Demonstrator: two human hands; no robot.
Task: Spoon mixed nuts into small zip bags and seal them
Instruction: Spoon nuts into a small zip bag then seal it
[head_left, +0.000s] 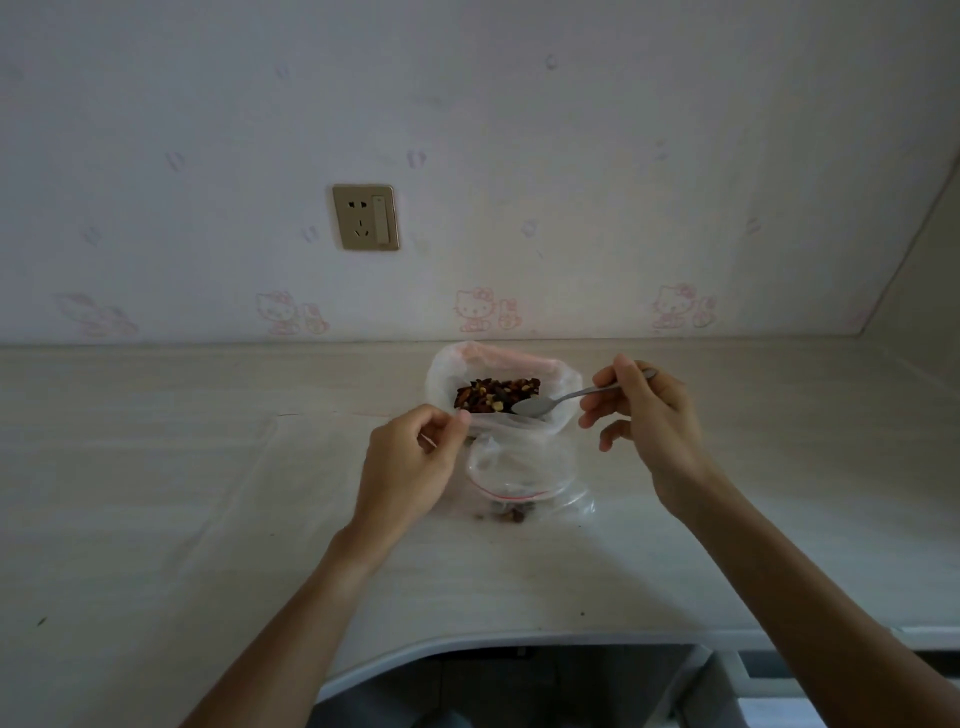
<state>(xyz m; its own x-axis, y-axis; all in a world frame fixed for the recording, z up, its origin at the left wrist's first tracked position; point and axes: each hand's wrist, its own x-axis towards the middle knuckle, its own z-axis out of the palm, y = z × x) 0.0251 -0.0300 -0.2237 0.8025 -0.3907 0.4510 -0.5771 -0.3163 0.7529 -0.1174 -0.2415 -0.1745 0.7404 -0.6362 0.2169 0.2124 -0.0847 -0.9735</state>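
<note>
Countertop (208, 493): large bag (452, 374) set toward the rear, nuts (496, 395) contained within; small zip bag (524, 478) laid directly before it; wall socket (365, 216) mounted behind, to the left.

Right hand (644, 415) dips spoon (550, 402) into nut bag (452, 374); left hand (410, 467) pinches its rim.

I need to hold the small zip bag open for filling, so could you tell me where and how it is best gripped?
Pinch the small zip bag by its near rim, by the red zip line, coming from its left, probably with the left hand. It lies nearly flat on the counter, its mouth facing the big nut bag, so lifting one lip should open it. The right hand holds the spoon.
</note>
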